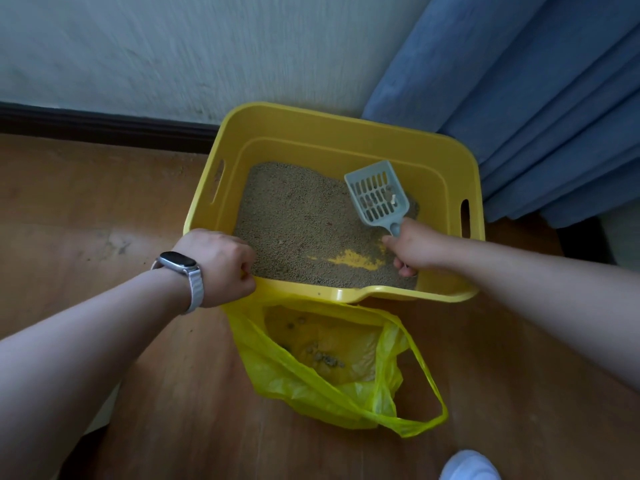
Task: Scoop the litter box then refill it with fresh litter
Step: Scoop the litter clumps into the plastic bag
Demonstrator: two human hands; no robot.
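Between the hands sits the yellow litter box (311,116), near rim gripped by the curled left hand (218,265); just nearer lies an open yellow bag (294,386); the right hand (415,249) clenches the grey scoop (377,195), its blade beyond the knuckles, above litter (294,216).

The handle of the scoop (379,199) vanishes inside the right hand (414,249), so its length cannot be told. The fingertips of the left hand (218,265) curl over the near rim of the litter box (332,123) and are hidden behind the knuckles. Small bits lie in the scoop's slotted blade, perhaps clumps, too small to tell. The box's lip covers the far edge of the yellow bag (311,393). The bottom edge cuts off a white shoe (469,465); the top and right edges cut off the blue curtain (536,98).
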